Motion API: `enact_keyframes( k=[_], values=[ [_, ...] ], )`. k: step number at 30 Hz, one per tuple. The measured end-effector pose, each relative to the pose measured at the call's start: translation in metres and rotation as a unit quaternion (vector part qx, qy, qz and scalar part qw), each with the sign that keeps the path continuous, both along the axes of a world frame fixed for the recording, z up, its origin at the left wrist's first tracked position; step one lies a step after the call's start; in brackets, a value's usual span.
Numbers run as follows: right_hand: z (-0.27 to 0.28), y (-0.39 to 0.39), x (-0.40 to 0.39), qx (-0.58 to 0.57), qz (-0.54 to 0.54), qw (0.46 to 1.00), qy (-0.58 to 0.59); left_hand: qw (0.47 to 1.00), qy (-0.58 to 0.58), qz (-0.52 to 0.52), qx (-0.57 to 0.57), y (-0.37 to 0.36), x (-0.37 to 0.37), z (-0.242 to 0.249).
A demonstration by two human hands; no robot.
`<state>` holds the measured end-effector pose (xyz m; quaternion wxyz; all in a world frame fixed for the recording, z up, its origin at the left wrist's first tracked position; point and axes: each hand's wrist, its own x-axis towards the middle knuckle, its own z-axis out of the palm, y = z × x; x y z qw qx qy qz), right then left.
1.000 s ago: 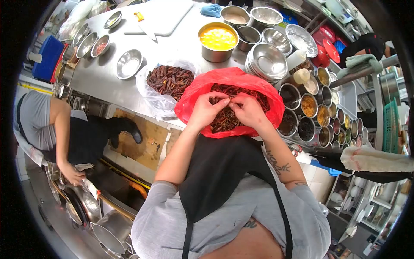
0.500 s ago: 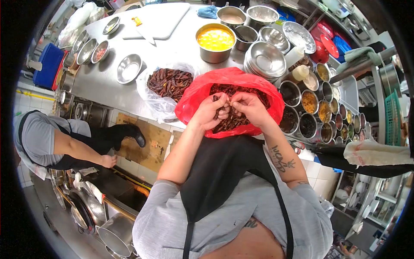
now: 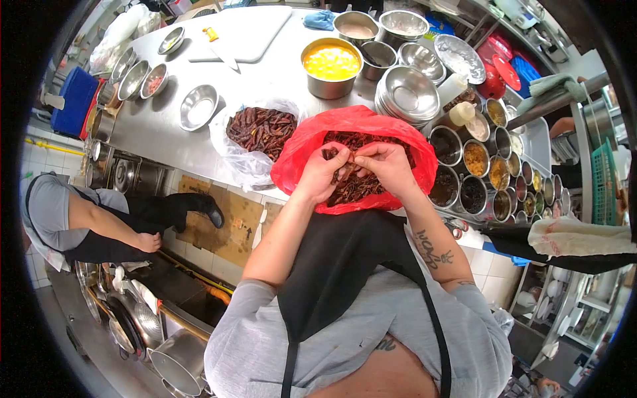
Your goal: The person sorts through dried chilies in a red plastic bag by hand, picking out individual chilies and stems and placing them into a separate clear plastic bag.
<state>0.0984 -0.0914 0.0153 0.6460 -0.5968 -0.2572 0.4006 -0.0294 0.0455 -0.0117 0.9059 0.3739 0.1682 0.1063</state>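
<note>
Both my hands are over a red plastic bag (image 3: 292,158) filled with dark red dried chilies (image 3: 355,192). My left hand (image 3: 323,174) is curled around dried chilies, its thumb and forefinger pinched. Close beside it, my right hand (image 3: 386,167) pinches with thumb and forefinger; the small piece between the fingertips is too small to make out. Left of the red bag lies an open clear plastic bag (image 3: 247,166) holding larger whole dried chilies (image 3: 262,131).
A steel pot of yellow liquid (image 3: 332,87), stacked steel bowls (image 3: 410,93) and several seasoning containers (image 3: 475,158) stand beyond and right. An empty bowl (image 3: 199,107), a knife (image 3: 224,54) and a white board (image 3: 265,33) lie left. A co-worker (image 3: 106,222) is at left.
My left hand's fingers have opened slightly around the chilies, while both hands stay over the red bag. The co-worker's arm has moved a little to the left.
</note>
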Motion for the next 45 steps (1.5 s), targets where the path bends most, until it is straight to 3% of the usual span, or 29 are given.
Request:
enact_keyframes(
  k=[5,7,13,16,17,19,20,23,27,30,32,33,34,35,36,39,42,45],
  values=[
    [-0.001,-0.002,0.003,-0.064,-0.027,0.997,-0.045,1.000,0.011,0.010,0.026,-0.001,0.000,-0.007],
    [0.003,0.001,0.002,-0.069,-0.085,0.987,-0.114,0.998,0.030,0.006,0.049,-0.005,-0.001,-0.003],
    [0.007,0.004,-0.010,0.008,-0.174,0.976,-0.129,0.996,0.063,-0.031,-0.062,-0.005,-0.001,0.010],
    [0.007,0.001,-0.006,-0.023,-0.129,0.970,-0.204,0.992,0.087,-0.040,0.085,-0.005,-0.002,0.010],
    [0.006,-0.001,-0.004,-0.046,-0.104,0.964,-0.239,0.979,0.083,-0.037,0.181,-0.006,-0.001,0.012],
    [-0.008,-0.003,0.003,-0.069,-0.037,0.961,-0.266,0.926,0.073,-0.030,0.368,-0.009,0.000,0.025],
    [-0.013,-0.004,0.006,-0.080,-0.003,0.957,-0.280,0.906,0.101,-0.048,0.407,-0.008,0.000,0.033],
    [0.003,-0.010,0.008,-0.110,0.055,0.992,0.023,0.901,0.067,-0.086,0.421,-0.001,-0.001,0.027],
    [-0.001,-0.016,0.008,-0.006,0.089,0.932,0.351,0.932,0.024,-0.106,0.347,0.001,-0.001,0.030],
    [-0.007,-0.018,0.007,0.052,0.092,0.884,0.455,0.946,0.014,-0.113,0.304,0.002,0.000,0.029],
    [-0.005,-0.018,0.011,0.053,0.068,0.886,0.455,0.957,0.023,-0.133,0.258,0.004,-0.003,0.038],
    [-0.005,-0.017,0.012,0.053,0.057,0.887,0.455,0.965,0.053,-0.088,0.241,0.002,-0.002,0.036],
    [-0.009,-0.013,0.010,0.016,-0.018,0.959,0.282,0.970,0.083,-0.044,0.224,-0.003,0.002,0.031],
    [-0.018,-0.006,0.005,-0.022,-0.092,0.991,0.098,0.972,0.113,0.000,0.206,-0.006,0.004,0.024],
    [-0.020,-0.002,0.001,-0.059,-0.162,0.981,-0.090,0.963,0.120,0.041,0.240,-0.006,0.008,0.019],
    [-0.010,-0.008,0.000,-0.107,-0.059,0.980,-0.158,0.956,0.151,0.097,0.231,-0.006,0.010,0.012],
    [0.024,-0.009,-0.014,-0.099,-0.003,0.941,-0.322,0.919,0.102,0.154,0.348,-0.007,0.013,0.009],
    [0.017,-0.006,-0.014,-0.053,-0.005,0.899,-0.434,0.918,0.111,0.116,0.361,-0.008,0.011,0.013]
  ],
)
